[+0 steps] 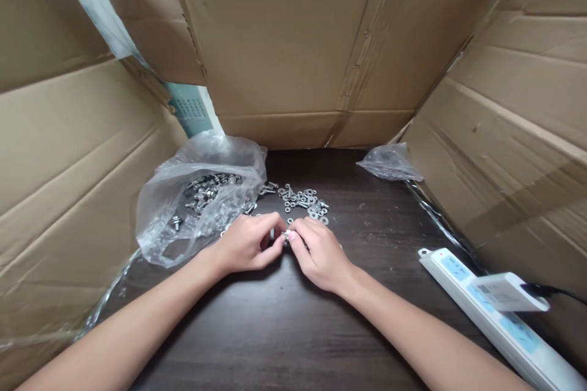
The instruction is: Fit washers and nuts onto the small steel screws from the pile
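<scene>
Small silvery fastener, mostly hidden, pinched between left hand and right hand.

Dark wood-grain tabletop, lower ctr., w/ soft sheen; cardboard back wall, top ctr.; creased cardboard left wall & right wall, resp. frame sides; pale green surface, upper-L gap, poss. printed (blurred).

Dark table, loose washers, plastic bags, power strip

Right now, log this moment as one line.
left bare hand: at small silvery metal fastener | right bare hand: pinching it | nearby: clear crumpled plastic bag holding silvery bolts
</scene>
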The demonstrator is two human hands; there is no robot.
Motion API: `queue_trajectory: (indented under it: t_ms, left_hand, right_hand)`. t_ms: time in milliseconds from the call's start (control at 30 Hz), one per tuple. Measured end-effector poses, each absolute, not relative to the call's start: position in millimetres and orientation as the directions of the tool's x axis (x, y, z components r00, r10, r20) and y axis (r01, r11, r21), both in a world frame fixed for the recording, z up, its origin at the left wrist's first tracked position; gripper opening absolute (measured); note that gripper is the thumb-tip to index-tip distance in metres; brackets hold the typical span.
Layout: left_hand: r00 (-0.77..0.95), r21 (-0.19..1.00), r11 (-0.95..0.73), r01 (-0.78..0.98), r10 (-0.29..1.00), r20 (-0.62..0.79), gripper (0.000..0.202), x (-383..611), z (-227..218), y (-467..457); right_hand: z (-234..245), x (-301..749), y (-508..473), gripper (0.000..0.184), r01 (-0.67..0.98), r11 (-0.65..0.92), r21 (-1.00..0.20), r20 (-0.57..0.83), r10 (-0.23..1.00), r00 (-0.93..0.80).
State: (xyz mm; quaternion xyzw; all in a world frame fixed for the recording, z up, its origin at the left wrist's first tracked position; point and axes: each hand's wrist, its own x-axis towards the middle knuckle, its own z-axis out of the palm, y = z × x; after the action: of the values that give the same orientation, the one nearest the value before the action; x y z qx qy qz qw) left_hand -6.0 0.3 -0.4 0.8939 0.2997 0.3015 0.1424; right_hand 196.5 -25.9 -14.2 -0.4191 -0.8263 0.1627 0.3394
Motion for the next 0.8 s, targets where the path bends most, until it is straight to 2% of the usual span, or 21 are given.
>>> queue_trajectory:
  t_ms: [233,633,800]
  left_hand:
    - [0.628,0.443,-0.772,0.456,0.632,0.454,0.003,-7.0,-0.3,0.5]
    - [0.636,0.440,-0.776,0.453,0.627,0.451,0.002,-6.3,-1.3,-0.3]
    - [0.632,0.442,-0.773,0.455,0.630,0.452,0.003,-6.5,-1.1,0.4]
  right_hand:
    - [-13.6,196.1,-27.8,0.009,0.559,0.597,-0.576,0.453,0.802,-0.390]
    - [-14.6,196.2,-25.5,0.023,0.581,0.595,-0.555,0.414,0.804,-0.427]
    - [-15.4,195.5,-26.0,0.023,0.575,0.598,-0.558,0.428,0.802,-0.417]
